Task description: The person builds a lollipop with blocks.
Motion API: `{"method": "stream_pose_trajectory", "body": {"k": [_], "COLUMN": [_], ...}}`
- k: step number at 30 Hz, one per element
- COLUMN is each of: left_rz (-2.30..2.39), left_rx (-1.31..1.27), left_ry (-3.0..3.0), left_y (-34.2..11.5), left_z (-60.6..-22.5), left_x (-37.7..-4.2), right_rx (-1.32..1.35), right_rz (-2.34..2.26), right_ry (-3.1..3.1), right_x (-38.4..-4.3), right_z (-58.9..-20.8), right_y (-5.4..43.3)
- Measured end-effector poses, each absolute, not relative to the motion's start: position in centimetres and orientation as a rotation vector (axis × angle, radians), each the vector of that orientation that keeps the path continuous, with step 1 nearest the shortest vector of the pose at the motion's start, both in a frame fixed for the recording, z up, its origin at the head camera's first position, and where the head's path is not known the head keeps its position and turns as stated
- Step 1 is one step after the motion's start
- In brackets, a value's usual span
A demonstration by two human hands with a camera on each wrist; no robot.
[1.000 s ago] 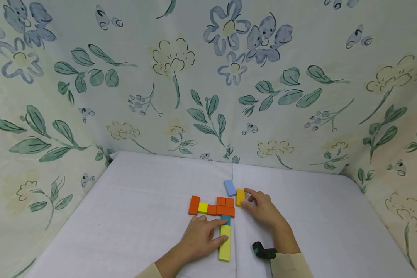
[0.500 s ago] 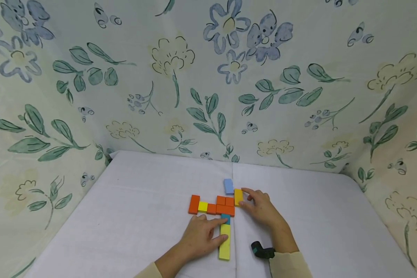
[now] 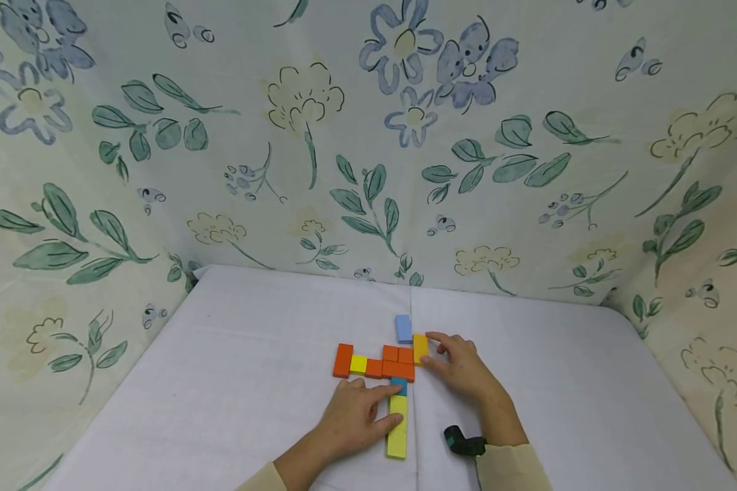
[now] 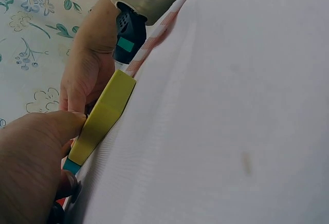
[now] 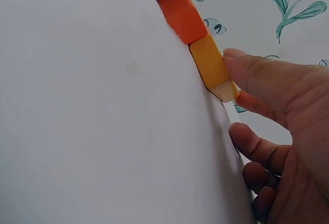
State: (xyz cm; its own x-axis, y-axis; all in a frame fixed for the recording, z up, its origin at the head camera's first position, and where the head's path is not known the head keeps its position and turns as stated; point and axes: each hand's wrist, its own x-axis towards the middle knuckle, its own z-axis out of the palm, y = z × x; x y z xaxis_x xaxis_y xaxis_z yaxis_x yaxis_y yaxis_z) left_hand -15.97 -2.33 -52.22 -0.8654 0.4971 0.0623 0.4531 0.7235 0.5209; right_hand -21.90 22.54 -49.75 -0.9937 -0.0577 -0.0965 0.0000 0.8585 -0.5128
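Table (image 3: 252,354): white cloth, blocks lying flat on it, well in from the left and right edges.
Red bar (image 3: 342,360): leftmost block, just beyond the knuckles, towards the far edge.
Left hand (image 3: 351,424): thumb and forefinger spread, clasping nothing; thumb on the yellow bar (image 3: 397,443), forefinger tip on the blue square (image 3: 399,381).
Yellow square (image 3: 359,365) and small red block (image 3: 374,369): a row joining the red bar to the red cluster (image 3: 398,371).
Yellow bar: below the blue square, pointing to the near edge.
Light blue block (image 3: 403,329): closest to the far edge, just beyond the red cluster.
Amber block (image 3: 420,349): against the red cluster's right side, at the right fingertips.
Right hand (image 3: 467,372): thumb and forefinger pinching the amber block.
Black device (image 3: 463,442): at the right wrist; green patch, lettering too small to tell.
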Motion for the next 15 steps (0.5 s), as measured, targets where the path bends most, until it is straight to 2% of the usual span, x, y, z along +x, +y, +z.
{"method": "stream_pose_trajectory", "body": {"k": [15], "left_rz": [0.83], "left_rx": [0.808], "left_ry": [2.853], "left_y": [-2.32], "left_z": [-52.16], "left_x": [-15.83], "right_rx": [-0.05], "right_rz": [-0.83], "right_ry": [2.922], "right_x": [-21.97], "right_z": [-49.82], "right_y": [22.6]}}
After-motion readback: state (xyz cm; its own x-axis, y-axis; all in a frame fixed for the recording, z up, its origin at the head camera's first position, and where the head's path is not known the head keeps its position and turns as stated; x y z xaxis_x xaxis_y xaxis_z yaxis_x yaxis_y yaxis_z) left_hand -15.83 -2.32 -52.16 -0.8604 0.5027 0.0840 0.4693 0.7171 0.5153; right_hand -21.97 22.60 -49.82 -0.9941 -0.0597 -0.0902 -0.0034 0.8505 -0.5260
